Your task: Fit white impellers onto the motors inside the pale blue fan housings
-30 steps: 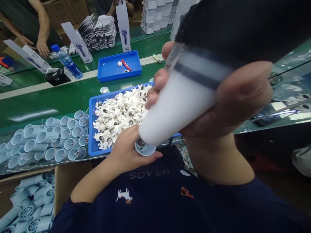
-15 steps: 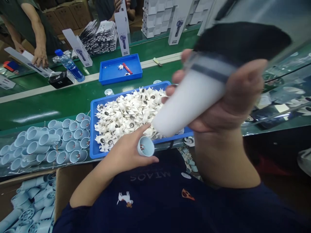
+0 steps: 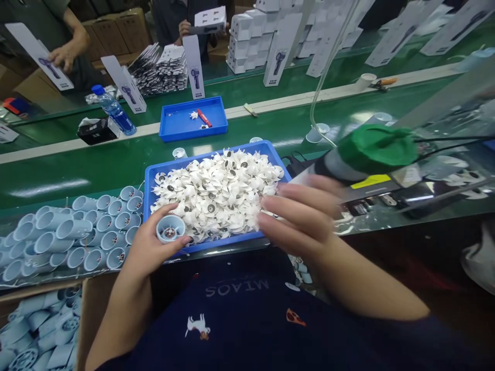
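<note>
My left hand (image 3: 145, 250) is wrapped round a light-blue fan housing (image 3: 170, 228), its open end facing up with small parts and wires inside. Past it, a blue tray (image 3: 147, 183) is heaped with white fan impellers (image 3: 220, 193), several showing dark hubs. My right hand (image 3: 303, 219), smeared by motion, reaches over the tray's right side with fingers stretched apart; I see nothing held in it. Just behind that hand is a tool with a whitish body, a dark band and a green cap (image 3: 377, 148), its lower end partly hidden by the fingers.
More blue housings (image 3: 88, 226) are stacked at left, above a carton (image 3: 95, 309) of them. A smaller blue tray (image 3: 170, 129) holds a red marker. A water bottle (image 3: 116, 111) and printed boxes (image 3: 193, 67) line the green bench; two co-workers handle boxes opposite.
My right hand has let go of the tool and moved down toward the impellers. The tool now sits farther back. My left hand has shifted left with the housing, tilting its opening upward.
</note>
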### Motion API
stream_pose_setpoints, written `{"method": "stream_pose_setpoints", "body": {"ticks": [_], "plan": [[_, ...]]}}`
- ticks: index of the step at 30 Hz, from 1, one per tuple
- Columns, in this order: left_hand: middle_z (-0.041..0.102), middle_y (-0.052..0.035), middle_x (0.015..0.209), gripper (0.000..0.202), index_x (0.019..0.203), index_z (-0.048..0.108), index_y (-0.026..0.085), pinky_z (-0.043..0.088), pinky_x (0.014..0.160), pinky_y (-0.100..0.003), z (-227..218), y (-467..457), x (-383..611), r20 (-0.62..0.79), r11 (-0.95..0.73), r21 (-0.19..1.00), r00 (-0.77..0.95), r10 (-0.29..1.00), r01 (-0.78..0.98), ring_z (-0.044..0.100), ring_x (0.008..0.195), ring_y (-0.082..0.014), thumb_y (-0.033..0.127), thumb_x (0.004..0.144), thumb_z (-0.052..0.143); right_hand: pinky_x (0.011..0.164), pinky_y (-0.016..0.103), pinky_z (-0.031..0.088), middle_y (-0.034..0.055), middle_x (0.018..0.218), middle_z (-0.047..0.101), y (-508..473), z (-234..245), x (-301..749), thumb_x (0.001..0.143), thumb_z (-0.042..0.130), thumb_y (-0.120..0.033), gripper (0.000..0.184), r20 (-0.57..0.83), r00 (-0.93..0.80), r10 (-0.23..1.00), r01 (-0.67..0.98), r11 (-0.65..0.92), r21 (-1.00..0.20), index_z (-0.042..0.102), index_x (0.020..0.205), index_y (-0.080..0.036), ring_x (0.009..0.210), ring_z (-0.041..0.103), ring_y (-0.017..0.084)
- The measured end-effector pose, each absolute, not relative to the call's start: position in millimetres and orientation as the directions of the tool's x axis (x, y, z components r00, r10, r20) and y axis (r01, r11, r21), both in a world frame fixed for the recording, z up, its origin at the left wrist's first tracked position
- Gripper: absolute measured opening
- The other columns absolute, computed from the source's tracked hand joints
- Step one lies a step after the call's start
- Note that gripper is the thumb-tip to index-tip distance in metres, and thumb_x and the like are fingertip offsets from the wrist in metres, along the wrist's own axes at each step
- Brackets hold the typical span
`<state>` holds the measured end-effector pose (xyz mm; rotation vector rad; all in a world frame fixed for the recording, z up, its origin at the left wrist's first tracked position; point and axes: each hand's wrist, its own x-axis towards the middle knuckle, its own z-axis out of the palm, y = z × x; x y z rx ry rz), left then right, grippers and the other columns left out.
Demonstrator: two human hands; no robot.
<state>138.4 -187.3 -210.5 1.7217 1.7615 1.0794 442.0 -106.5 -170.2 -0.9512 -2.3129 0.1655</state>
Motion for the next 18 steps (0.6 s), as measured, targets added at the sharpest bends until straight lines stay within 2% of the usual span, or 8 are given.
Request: {"method": "stream_pose_setpoints", "body": {"ticks": [1, 3, 5, 7, 9, 15, 18], "plan": [[0.074, -0.0104, 0.120, 0.071, 0.125, 0.068, 0.023, 0.058, 0.089, -0.043, -208, -185, 146, 0.206, -0.107, 0.777, -0.091, 0.974, 0.620, 0.071, 0.106, -0.0336, 0.060, 0.065, 0.081, 0.110, 0.051, 0.036, 0.0009, 0.120, 0.070, -96, -167, 421, 0.099, 0.058, -0.039, 0.018, 0.483, -0.595, 0.642, 0.599, 0.755, -0.265, 0.073, 0.109, -0.035, 0.120, 0.058, 0.029], [0.073, -0.0098, 0.122, 0.069, 0.126, 0.067, 0.024, 0.057, 0.094, -0.044, -206, -184, 154, 0.212, -0.144, 0.776, -0.039, 0.976, 0.614, 0.070, 0.111, -0.0334, 0.057, 0.067, 0.080, 0.105, 0.045, 0.039, 0.0062, 0.131, 0.065, -69, -162, 387, 0.103, 0.042, -0.017, 0.033, 0.219, -0.746, 0.629, 0.662, 0.735, 0.145, 0.070, 0.118, -0.025, 0.126, 0.055, 0.027], [0.074, -0.0096, 0.120, 0.067, 0.129, 0.065, 0.024, 0.056, 0.098, -0.046, -207, -186, 155, 0.213, -0.165, 0.779, -0.007, 0.977, 0.605, 0.070, 0.110, -0.0326, 0.056, 0.071, 0.079, 0.091, 0.040, 0.044, 0.0117, 0.121, 0.068, -43, -159, 364, 0.098, 0.045, -0.006, 0.031, 0.083, -0.749, 0.657, 0.652, 0.709, 0.268, 0.073, 0.110, -0.015, 0.113, 0.061, 0.028], [0.074, -0.0096, 0.120, 0.067, 0.129, 0.064, 0.025, 0.055, 0.099, -0.047, -212, -190, 150, 0.215, -0.170, 0.784, -0.005, 0.977, 0.597, 0.071, 0.108, -0.0324, 0.056, 0.072, 0.079, 0.079, 0.037, 0.043, 0.0143, 0.112, 0.069, -29, -157, 352, 0.094, 0.050, -0.004, 0.027, 0.032, -0.730, 0.683, 0.659, 0.692, 0.295, 0.074, 0.103, -0.011, 0.100, 0.065, 0.028], [0.073, -0.0101, 0.120, 0.067, 0.128, 0.065, 0.025, 0.055, 0.099, -0.048, -216, -194, 144, 0.212, -0.155, 0.788, -0.025, 0.977, 0.596, 0.071, 0.109, -0.0334, 0.057, 0.071, 0.079, 0.075, 0.036, 0.039, 0.0154, 0.109, 0.068, -25, -158, 348, 0.093, 0.050, -0.003, 0.027, 0.005, -0.727, 0.687, 0.651, 0.687, 0.324, 0.074, 0.102, -0.011, 0.098, 0.065, 0.028], [0.074, -0.0097, 0.115, 0.065, 0.124, 0.066, 0.024, 0.053, 0.101, -0.050, -217, -197, 136, 0.204, -0.135, 0.778, -0.044, 0.978, 0.613, 0.069, 0.111, -0.0349, 0.057, 0.069, 0.079, 0.080, 0.035, 0.034, 0.0102, 0.103, 0.070, -20, -160, 353, 0.089, 0.054, 0.000, 0.025, -0.052, -0.796, 0.603, 0.558, 0.765, 0.323, 0.073, 0.098, -0.014, 0.099, 0.063, 0.026], [0.073, -0.0090, 0.111, 0.062, 0.122, 0.064, 0.024, 0.051, 0.102, -0.050, -222, -194, 137, 0.226, -0.152, 0.794, -0.054, 0.973, 0.589, 0.068, 0.110, -0.0342, 0.054, 0.069, 0.080, 0.084, 0.038, 0.035, 0.0127, 0.104, 0.070, -14, -158, 359, 0.088, 0.056, 0.000, 0.022, 0.000, -0.773, 0.635, 0.609, 0.742, 0.280, 0.072, 0.097, -0.012, 0.097, 0.064, 0.027]]}}
